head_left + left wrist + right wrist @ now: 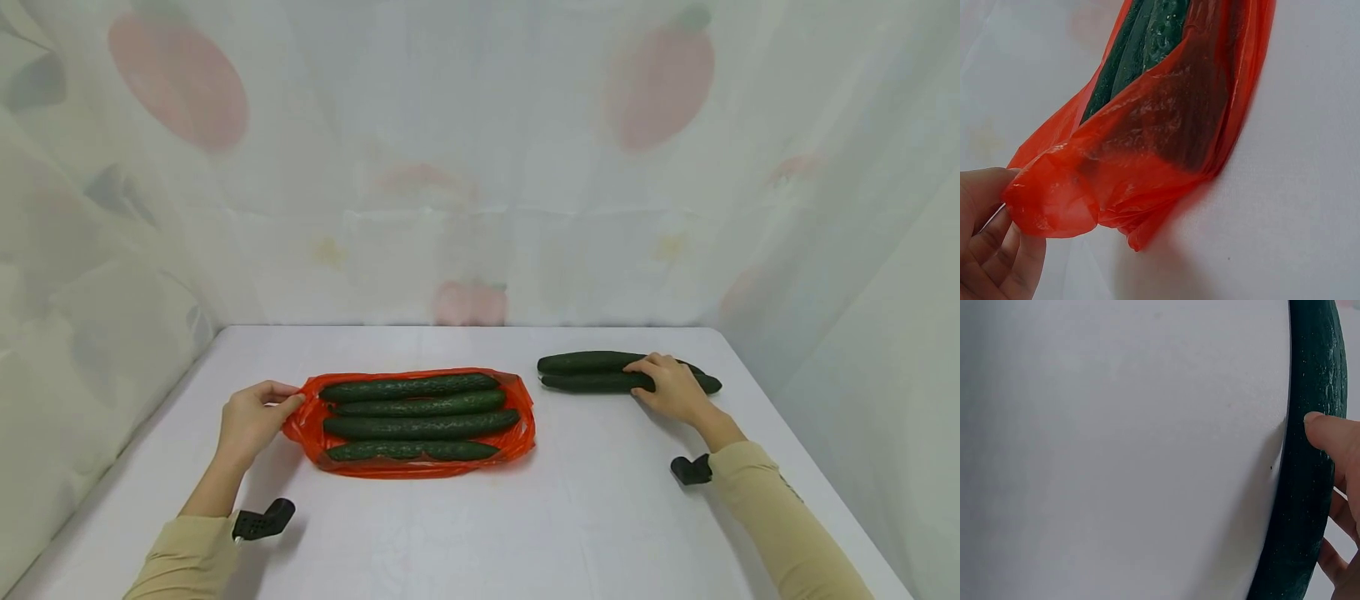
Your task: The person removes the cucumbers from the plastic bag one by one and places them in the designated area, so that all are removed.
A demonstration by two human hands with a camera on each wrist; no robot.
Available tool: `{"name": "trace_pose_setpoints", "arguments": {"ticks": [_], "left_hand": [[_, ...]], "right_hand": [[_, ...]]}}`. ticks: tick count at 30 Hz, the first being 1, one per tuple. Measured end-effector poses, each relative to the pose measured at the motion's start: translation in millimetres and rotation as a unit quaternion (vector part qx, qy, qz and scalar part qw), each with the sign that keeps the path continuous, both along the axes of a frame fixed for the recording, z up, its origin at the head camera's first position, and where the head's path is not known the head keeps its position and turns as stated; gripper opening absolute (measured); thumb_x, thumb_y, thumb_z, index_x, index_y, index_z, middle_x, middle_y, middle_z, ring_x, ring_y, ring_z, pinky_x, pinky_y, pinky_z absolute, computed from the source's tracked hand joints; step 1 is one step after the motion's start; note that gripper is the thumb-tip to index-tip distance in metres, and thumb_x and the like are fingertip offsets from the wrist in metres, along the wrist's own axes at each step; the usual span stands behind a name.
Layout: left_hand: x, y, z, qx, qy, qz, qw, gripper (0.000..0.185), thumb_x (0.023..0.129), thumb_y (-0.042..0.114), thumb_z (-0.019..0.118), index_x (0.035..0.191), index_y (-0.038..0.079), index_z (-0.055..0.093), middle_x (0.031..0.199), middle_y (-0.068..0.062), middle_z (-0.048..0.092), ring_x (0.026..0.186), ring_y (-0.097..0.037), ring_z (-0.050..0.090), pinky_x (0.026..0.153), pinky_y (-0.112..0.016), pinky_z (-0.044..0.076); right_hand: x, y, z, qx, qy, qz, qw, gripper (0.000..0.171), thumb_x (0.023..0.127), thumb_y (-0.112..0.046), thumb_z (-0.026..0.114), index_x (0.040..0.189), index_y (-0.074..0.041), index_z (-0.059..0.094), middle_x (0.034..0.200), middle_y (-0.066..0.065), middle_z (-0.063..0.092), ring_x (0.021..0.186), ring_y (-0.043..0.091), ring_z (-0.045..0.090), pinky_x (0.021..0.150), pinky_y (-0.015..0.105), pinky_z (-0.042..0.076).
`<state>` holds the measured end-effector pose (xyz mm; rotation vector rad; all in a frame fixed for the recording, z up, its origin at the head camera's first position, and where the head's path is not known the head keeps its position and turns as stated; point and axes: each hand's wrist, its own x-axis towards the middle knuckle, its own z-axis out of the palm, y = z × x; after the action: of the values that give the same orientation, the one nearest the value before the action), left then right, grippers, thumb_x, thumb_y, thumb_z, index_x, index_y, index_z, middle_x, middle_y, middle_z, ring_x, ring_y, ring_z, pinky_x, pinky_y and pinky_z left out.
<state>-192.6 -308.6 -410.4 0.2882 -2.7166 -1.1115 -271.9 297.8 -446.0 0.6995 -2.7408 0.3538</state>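
A red plastic bag (517, 442) lies flat on the white table (585, 517), left of the middle, with several dark green cucumbers (420, 425) lying side by side in it. My left hand (288, 404) pinches the bag's left edge; in the left wrist view the thumb and fingers (991, 237) hold the crumpled red plastic bag (1147, 162), with cucumbers (1147, 37) showing inside. To the right, two loose cucumbers (585, 362) lie together. My right hand (645, 377) grips the nearer cucumber (1307, 506), thumb (1335, 434) on one side and fingers on the other.
A pale curtain with faded red fruit prints (180, 79) hangs round the back and both sides of the table. Black wrist camera mounts (262, 521) sit on both beige sleeves. Bare tabletop lies in front of the bag and between the bag and the loose cucumbers.
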Motion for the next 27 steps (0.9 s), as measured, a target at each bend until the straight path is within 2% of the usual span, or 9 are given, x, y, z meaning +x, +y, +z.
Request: {"name": "trace_pose_setpoints", "arguments": {"ticks": [5,13,21,27], "left_hand": [[-1.0,-0.8,-1.0,-0.005,0.006,-0.002,1.0,0.03,0.088,0.029,0.06,0.1,0.002,0.066,0.091,-0.015,0.067,0.063,-0.01,0.058,0.052,-0.024,0.048],[-0.8,-0.6,-1.2,-0.003,0.008,-0.001,1.0,0.031,0.088,0.03,0.061,0.101,0.002,0.066,0.091,-0.015,0.067,0.065,-0.01,0.059,0.053,-0.023,0.049],[0.0,-0.3,-0.2,0.002,0.005,-0.001,1.0,0.03,0.088,0.028,0.061,0.101,0.001,0.065,0.092,-0.015,0.066,0.064,-0.01,0.059,0.053,-0.023,0.049],[-0.2,-0.2,-0.2,0.004,0.005,-0.003,1.0,0.031,0.088,0.029,0.06,0.102,0.001,0.065,0.093,-0.017,0.066,0.064,-0.01,0.06,0.053,-0.023,0.049]], "right_hand": [[-0.5,-0.2,0.4,0.001,-0.007,-0.004,1.0,0.037,0.079,-0.018,0.071,0.114,-0.012,0.062,0.105,0.013,0.058,0.095,0.036,0.054,0.077,0.056,0.04],[-3.0,-7.1,4.4,-0.038,0.03,0.025,0.999,0.035,0.078,-0.016,0.072,0.112,-0.011,0.063,0.103,0.01,0.06,0.094,0.034,0.055,0.074,0.054,0.044],[-2.8,-23.3,18.4,-0.074,0.044,0.049,0.995,0.033,0.078,-0.011,0.072,0.11,-0.008,0.064,0.104,0.008,0.064,0.094,0.031,0.058,0.078,0.051,0.044],[0.7,-42.7,31.6,-0.1,0.034,0.091,0.99,0.032,0.079,-0.01,0.07,0.11,-0.004,0.063,0.106,0.008,0.064,0.097,0.026,0.059,0.081,0.043,0.047]]}}
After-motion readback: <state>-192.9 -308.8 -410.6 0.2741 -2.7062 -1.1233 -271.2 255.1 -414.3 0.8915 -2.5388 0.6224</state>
